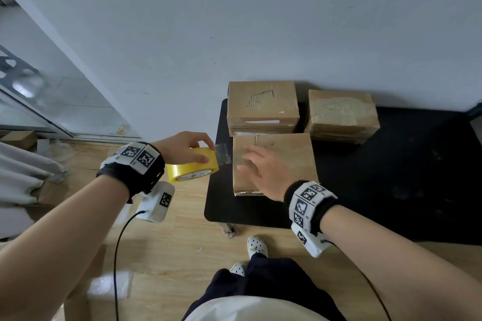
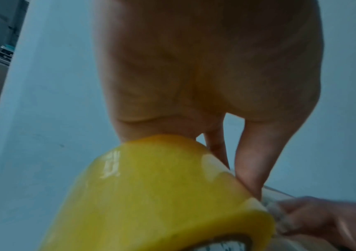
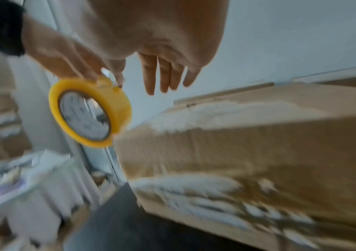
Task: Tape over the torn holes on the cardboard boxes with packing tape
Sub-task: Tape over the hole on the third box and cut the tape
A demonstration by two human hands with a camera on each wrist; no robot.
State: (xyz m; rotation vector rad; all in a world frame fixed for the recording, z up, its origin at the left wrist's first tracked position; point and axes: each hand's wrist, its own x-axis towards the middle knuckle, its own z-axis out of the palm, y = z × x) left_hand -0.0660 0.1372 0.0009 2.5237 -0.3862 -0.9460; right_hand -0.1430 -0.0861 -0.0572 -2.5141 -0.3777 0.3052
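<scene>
The step in hand looks like drawing out a fresh strip of tape. The left hand [image 1: 186, 147] grips the yellow tape roll [image 1: 193, 167] by its rim, just off the left edge of the black table [image 1: 391, 177], with a short clear tape flap [image 1: 223, 154] sticking out toward the near box [image 1: 281, 161]. The right hand [image 1: 260, 172] hovers over that box with fingers spread and relaxed, holding nothing, close to the flap. Next, the right hand would probably need to pinch the loose end and pull it across the box top, keeping it flat so it does not fold onto itself.

There are three cardboard boxes: the near one, a far left box [image 1: 262, 107] with a torn patch on top, and a far right box [image 1: 341, 114] that seems already taped. One tape roll is visible.
</scene>
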